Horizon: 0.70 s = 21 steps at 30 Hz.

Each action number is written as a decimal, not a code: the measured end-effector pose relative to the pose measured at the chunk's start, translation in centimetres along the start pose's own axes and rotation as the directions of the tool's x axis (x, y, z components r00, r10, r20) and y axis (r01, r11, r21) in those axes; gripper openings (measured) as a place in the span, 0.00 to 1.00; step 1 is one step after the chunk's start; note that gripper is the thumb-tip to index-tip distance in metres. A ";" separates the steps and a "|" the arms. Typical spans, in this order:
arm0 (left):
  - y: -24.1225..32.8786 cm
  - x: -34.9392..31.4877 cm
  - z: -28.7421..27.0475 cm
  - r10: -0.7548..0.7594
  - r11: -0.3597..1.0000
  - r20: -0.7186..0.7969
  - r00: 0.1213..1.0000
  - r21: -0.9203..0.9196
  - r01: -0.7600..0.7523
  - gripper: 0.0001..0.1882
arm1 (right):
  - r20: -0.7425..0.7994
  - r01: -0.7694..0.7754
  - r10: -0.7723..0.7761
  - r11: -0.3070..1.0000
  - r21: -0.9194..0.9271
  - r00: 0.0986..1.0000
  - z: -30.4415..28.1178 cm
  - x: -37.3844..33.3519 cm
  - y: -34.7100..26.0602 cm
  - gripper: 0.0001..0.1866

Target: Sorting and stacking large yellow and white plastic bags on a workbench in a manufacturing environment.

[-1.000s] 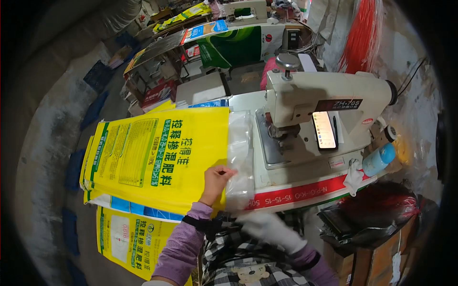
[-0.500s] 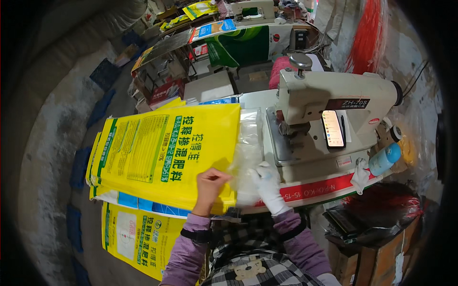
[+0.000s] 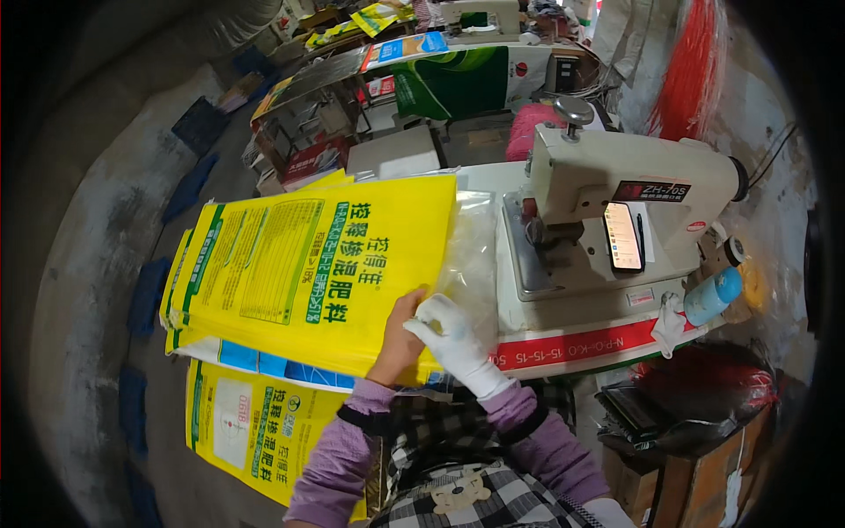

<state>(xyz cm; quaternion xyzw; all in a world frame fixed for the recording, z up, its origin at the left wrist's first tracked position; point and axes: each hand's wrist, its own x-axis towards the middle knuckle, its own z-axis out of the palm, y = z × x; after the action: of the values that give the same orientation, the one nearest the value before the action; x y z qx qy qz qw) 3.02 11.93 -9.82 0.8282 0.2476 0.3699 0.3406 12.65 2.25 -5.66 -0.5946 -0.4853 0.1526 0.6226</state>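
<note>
A flat yellow woven sack with green print tops a pile of sacks, its open end facing right. From that end sticks out a crinkled clear plastic liner. My bare left hand is closed on the sack's near right corner, its fingertips partly hidden by the other hand. Right beside it, almost touching, my right hand in a white glove has thumb and fingers pinched on the liner by the sack's edge. What lies exactly between the fingers is partly covered.
A white sewing machine stands right of the sack, with a lit phone leaning on it. A blue bottle and a white cloth sit at the table's right. Another yellow sack hangs lower left; red strands hang behind.
My right hand has moved left from over the liner to the sack's edge, against my left hand. My left hand has shifted slightly right. The liner lies more spread out.
</note>
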 end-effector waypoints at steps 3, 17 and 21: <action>3.5 2.3 -2.0 -0.332 0.792 0.451 0.828 0.611 -0.015 0.13 | 0.088 -0.157 0.161 0.986 -0.050 0.983 -1.8 -0.7 1.9 0.10; 0.3 1.8 -3.8 -0.397 0.859 0.492 0.775 -0.097 0.502 0.18 | 0.141 0.268 -0.262 0.963 -0.023 0.955 -1.5 -3.3 2.3 0.08; 0.4 1.9 -3.4 -0.404 0.833 0.525 0.749 -0.128 0.539 0.17 | 0.283 0.316 -0.312 0.948 0.035 0.907 -1.2 -3.0 1.3 0.07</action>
<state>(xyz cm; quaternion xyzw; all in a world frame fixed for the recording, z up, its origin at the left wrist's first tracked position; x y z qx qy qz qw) 1.58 14.21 -6.99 0.7473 0.3056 0.0856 0.5838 12.65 -0.49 -7.90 -0.4842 -0.6602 0.1317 0.5589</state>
